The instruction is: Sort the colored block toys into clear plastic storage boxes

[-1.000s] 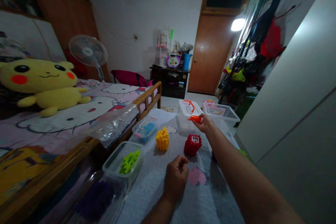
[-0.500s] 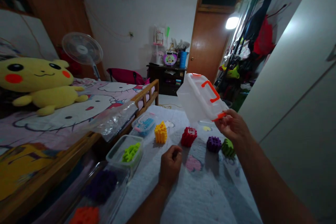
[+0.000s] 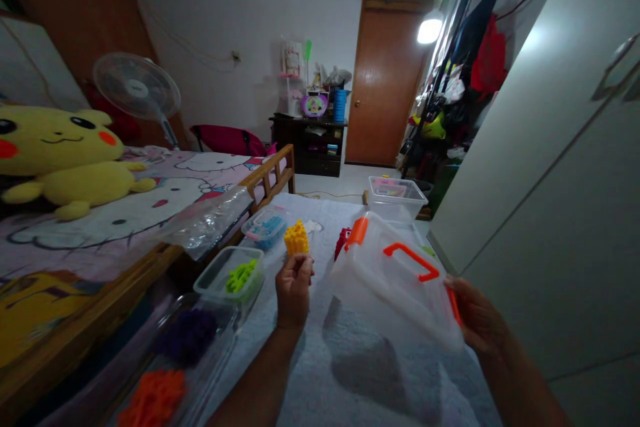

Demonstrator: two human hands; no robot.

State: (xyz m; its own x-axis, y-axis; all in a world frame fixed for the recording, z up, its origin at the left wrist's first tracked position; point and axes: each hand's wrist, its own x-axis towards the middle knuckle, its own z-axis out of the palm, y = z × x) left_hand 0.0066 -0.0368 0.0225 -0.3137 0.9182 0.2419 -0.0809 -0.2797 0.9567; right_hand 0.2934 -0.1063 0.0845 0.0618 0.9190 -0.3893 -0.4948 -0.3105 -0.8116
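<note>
My right hand [image 3: 477, 313] grips a translucent plastic box lid [image 3: 395, 287] by its right edge, at an orange latch. The lid tilts above the table, its orange carrying handle facing up. Behind it, a red block [image 3: 342, 240] of interlocking pieces shows only in part, and a sliver of green block [image 3: 429, 251] peeks past its far edge. With fingers curled in, my left hand [image 3: 294, 283] is just in front of a yellow block [image 3: 297, 236]. Nothing shows in that hand, and it overlaps the block's lower part in view.
A clear lidless box [image 3: 397, 197] stands at the table's far end. Along the left are tubs with blue pieces [image 3: 267, 223], green pieces [image 3: 241, 275], and purple [image 3: 187, 335] and orange pieces [image 3: 154, 397]. A wooden bed rail [image 3: 270, 170] borders the table; a white cabinet [image 3: 540, 167] stands right.
The lid has come down and nearer in my right hand, uncovering the clear box and covering the purple block. My left hand has moved left, toward the yellow block. The view has shifted right.
</note>
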